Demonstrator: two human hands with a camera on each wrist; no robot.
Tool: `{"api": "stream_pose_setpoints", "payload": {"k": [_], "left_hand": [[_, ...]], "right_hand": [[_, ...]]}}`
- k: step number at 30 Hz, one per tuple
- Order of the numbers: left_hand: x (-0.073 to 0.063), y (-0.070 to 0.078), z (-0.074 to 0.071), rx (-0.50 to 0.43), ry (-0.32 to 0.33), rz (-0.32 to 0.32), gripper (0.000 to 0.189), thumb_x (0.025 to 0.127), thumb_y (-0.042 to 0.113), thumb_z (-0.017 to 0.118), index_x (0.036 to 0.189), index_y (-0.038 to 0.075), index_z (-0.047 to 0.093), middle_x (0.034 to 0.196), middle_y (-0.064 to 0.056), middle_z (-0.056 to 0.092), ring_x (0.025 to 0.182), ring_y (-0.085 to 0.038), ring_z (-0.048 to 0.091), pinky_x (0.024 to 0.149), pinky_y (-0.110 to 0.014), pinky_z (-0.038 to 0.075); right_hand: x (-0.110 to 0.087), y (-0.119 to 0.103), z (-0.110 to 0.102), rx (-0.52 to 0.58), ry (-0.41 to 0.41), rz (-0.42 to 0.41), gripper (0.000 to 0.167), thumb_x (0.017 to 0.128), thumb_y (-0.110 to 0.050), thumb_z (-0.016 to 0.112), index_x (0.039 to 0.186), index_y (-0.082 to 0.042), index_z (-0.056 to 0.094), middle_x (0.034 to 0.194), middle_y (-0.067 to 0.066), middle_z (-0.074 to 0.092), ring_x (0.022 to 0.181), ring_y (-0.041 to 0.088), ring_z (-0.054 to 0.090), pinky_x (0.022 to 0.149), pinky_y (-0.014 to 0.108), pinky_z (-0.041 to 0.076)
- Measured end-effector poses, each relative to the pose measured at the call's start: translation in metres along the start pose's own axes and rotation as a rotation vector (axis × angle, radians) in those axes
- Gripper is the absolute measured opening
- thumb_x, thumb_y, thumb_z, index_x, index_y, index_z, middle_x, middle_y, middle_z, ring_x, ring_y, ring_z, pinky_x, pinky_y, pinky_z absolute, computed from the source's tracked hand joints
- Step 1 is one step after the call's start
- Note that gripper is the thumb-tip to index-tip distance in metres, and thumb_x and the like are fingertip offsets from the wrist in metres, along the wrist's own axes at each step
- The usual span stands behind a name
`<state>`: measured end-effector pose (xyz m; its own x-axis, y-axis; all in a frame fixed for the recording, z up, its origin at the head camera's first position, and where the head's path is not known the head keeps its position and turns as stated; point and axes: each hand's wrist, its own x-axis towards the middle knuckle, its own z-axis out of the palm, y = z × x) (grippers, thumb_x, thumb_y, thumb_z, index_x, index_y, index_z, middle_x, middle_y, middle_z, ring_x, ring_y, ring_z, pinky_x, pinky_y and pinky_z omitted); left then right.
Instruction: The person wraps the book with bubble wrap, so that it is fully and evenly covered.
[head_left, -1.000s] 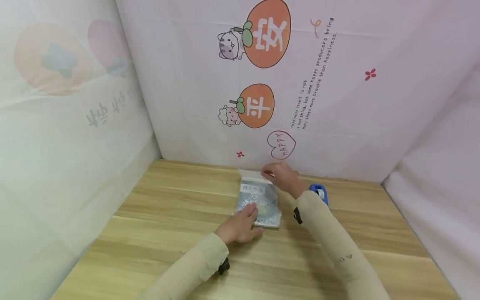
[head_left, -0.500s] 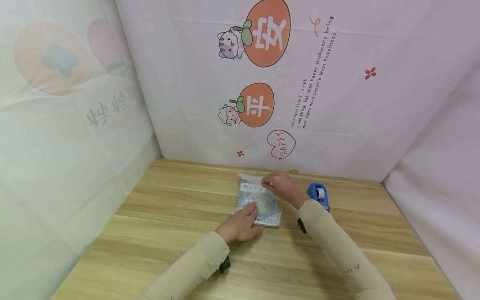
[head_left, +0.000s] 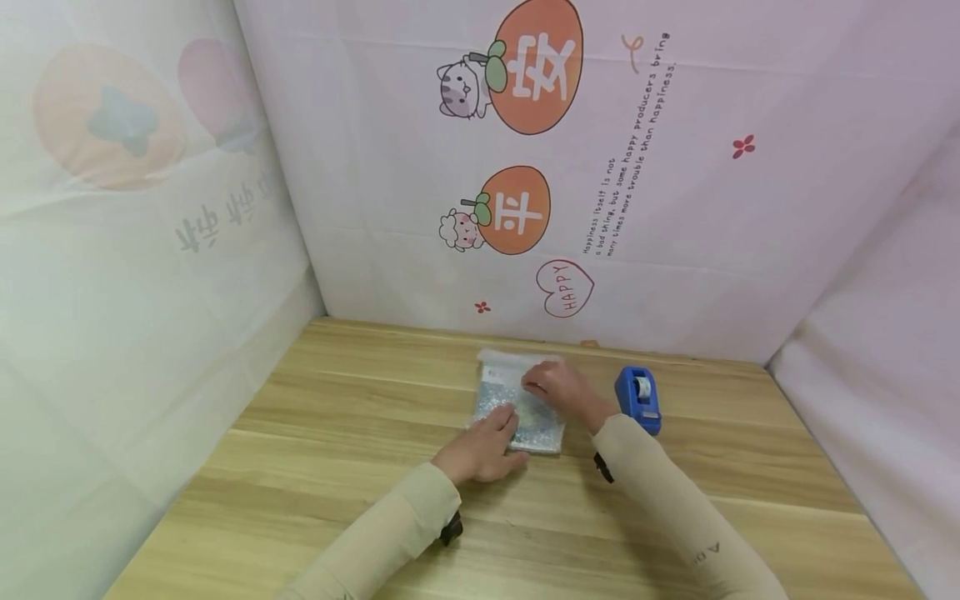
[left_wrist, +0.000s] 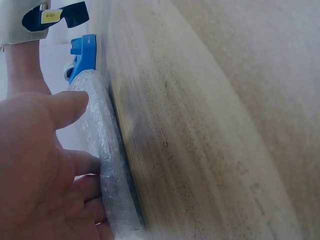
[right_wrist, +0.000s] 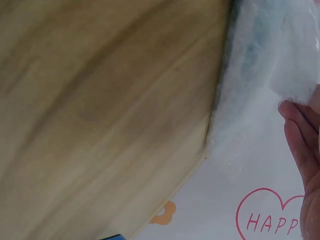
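A flat book-like item [head_left: 493, 395] with a printed cover lies on the table, wrapped in clear bubble wrap [left_wrist: 107, 165]. My left hand [head_left: 480, 450] rests on its near left part, fingers extended over the wrap and thumb at the near edge. Over the far right part, my right hand [head_left: 564, 390] pinches a loose flap of bubble wrap [right_wrist: 295, 70] between thumb and fingers. That flap lies partly over the cover's pale title strip. In the right wrist view, the right fingertips [right_wrist: 287, 110] are right at the flap's edge.
A blue tape dispenser [head_left: 640, 404] with a roll of clear tape stands on the wooden table [head_left: 337, 467], just right of the wrapped item. White printed cloth [head_left: 390, 208] hangs behind the table, with more cloth at both sides.
My right hand has drawn the bubble wrap flap from the far edge toward me, over the title strip. My left hand has stayed in place on the wrapped item.
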<state>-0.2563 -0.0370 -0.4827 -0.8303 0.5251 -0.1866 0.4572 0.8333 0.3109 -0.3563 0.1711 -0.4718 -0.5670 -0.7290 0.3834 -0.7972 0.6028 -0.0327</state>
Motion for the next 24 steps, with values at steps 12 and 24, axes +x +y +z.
{"api": "stream_pose_setpoints", "payload": {"k": [12, 24], "left_hand": [[0.000, 0.003, -0.002, -0.032, 0.007, 0.005, 0.076, 0.111, 0.050, 0.044, 0.166, 0.001, 0.028, 0.178, -0.013, 0.017, 0.166, -0.028, 0.017, 0.135, -0.044, 0.025], [0.009, -0.037, -0.006, -0.454, 0.032, 0.084, 0.064, 0.113, 0.051, 0.039, 0.163, 0.011, 0.040, 0.172, -0.007, 0.036, 0.161, -0.028, 0.033, 0.132, -0.049, 0.030]], "right_hand": [[-0.008, -0.001, 0.011, -0.034, -0.039, 0.002, 0.008, 0.096, -0.007, 0.075, 0.100, -0.007, 0.082, 0.100, 0.008, 0.082, 0.094, 0.024, 0.078, 0.084, 0.039, 0.065], [-0.008, -0.006, 0.014, 0.018, -0.086, 0.032, 0.012, 0.097, -0.004, 0.073, 0.098, -0.009, 0.084, 0.097, 0.005, 0.083, 0.092, 0.020, 0.078, 0.083, 0.036, 0.065]]}}
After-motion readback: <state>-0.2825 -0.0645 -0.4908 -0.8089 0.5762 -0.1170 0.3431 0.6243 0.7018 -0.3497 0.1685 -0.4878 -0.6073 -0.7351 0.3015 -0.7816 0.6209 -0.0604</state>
